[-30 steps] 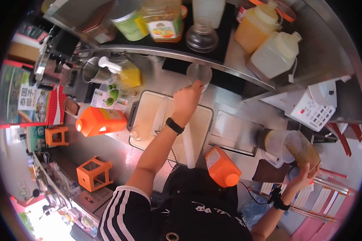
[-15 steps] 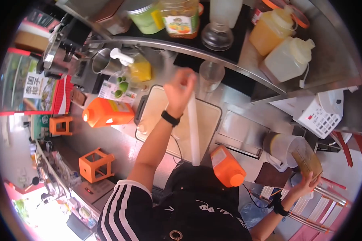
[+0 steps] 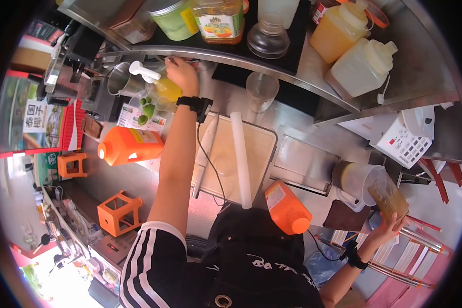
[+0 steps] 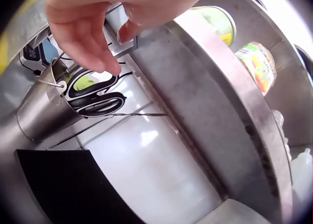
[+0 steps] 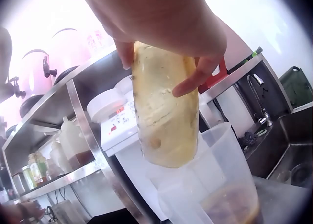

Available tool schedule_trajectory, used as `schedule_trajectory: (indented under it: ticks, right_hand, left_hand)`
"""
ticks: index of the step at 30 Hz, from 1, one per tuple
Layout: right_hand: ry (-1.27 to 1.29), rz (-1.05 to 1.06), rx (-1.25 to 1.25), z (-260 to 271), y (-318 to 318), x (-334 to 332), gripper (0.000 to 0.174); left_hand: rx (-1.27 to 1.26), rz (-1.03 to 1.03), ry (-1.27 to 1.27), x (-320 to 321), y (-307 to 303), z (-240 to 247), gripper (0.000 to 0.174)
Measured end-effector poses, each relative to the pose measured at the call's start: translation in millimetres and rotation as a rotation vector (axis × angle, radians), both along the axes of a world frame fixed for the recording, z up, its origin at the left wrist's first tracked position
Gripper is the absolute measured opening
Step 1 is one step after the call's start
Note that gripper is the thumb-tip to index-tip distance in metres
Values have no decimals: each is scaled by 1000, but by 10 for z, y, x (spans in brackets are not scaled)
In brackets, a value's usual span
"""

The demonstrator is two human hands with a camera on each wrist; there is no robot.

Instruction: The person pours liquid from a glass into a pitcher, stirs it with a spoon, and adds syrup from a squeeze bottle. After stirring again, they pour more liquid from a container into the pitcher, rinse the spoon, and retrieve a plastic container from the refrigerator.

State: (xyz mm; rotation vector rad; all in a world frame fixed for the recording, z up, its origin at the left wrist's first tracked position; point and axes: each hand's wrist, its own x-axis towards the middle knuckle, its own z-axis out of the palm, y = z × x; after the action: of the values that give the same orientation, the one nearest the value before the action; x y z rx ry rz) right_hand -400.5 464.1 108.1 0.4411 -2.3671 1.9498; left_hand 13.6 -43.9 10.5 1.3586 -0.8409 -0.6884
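Observation:
My left hand [image 3: 184, 77] reaches to the back of the counter, beside a yellow pump bottle [image 3: 167, 90]. Black-handled scissors [image 4: 100, 104] stand in a small metal bucket [image 4: 49, 106]; the fingertips hang right at the handles, with a gap between thumb and fingers [image 4: 78, 43]. At the far right my right hand [image 3: 390, 228] grips a clear container [image 5: 164, 111] of yellowish contents, turned mouth down. It tilts over a translucent jug [image 5: 230, 185], which has brown liquid at the bottom. The container's mouth is hidden at the jug.
A cutting board [image 3: 223, 164] bears a knife [image 3: 206, 154] and a white tube [image 3: 241, 159]. Behind it stands a clear cup [image 3: 262, 90]. Orange jugs [image 3: 287, 205] flank the board. A steel shelf [image 3: 303, 84] with jars and bottles overhangs the back.
My left hand has left the clear cup and moved left across the board to the back of the counter. The cup stays in place. My right hand keeps holding the tilted container.

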Motion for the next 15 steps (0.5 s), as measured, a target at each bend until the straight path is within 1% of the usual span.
schedule_trajectory:
  ticks: [1, 2, 4, 5, 6, 7, 10, 11, 13, 15]
  right_hand:
    - [-2, -8, 2, 0, -12, 22, 53]
    - [-6, -5, -3, 2, -34, 44, 53]
    - [-11, -7, -9, -12, -46, 37, 54]
    - [-24, -7, -26, -36, -35, 12, 58]
    - [-37, -8, -41, -46, -21, -2, 62]
    - [-37, -16, -38, -40, -11, 0, 62]
    - [-39, -12, -54, -8, -39, 15, 64]
    - [-38, 7, -59, 16, -59, 33, 62]
    - [-29, 3, -62, 17, -50, 8, 61]
    - [-46, 21, -90, -49, 36, -67, 58]
  left_hand:
    - [-84, 50, -106, -57, 86, 74, 21]
    - [-72, 43, -61, -137, 187, 137, 23]
    - [-102, 27, -74, -154, 296, 96, 22]
    - [-135, 16, -86, -172, 340, 79, 21]
    - [-177, 27, -122, -213, 421, 127, 24]
    - [-175, 19, -122, -231, 501, 185, 24]
    - [-297, 24, -153, -258, 723, 385, 24]
    - [-297, 16, -151, -245, 814, 463, 24]
    - [-318, -26, -29, -215, 1041, 590, 24]
    - [-326, 20, -212, -16, 1245, 560, 29]
